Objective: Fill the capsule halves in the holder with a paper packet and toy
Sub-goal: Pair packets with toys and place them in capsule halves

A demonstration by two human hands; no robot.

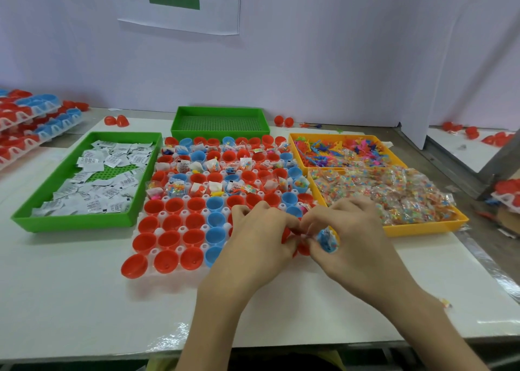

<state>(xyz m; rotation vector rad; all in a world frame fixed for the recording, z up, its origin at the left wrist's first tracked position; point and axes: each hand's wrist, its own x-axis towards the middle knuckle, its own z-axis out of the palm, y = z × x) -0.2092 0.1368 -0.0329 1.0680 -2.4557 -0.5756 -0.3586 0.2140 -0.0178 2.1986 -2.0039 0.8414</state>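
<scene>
A white holder [157, 231] in the middle of the table carries rows of red and blue capsule halves [194, 204]. Its far rows hold paper packets and small toys; the near left rows stand empty. My left hand [257, 237] and my right hand [346, 230] meet over the holder's near right corner, hiding the cups beneath. The right hand's fingers curl round a small blue toy [326, 238]. My left hand's fingertips pinch at something small beside it; what it is I cannot tell.
A green tray [42, 207] of white paper packets lies at the left, an empty green tray [219, 111] behind. Two orange trays, one [295, 142] with coloured toys and one [422, 230] with bead packets, lie at the right. Stacked capsule holders [31, 117] stand far left.
</scene>
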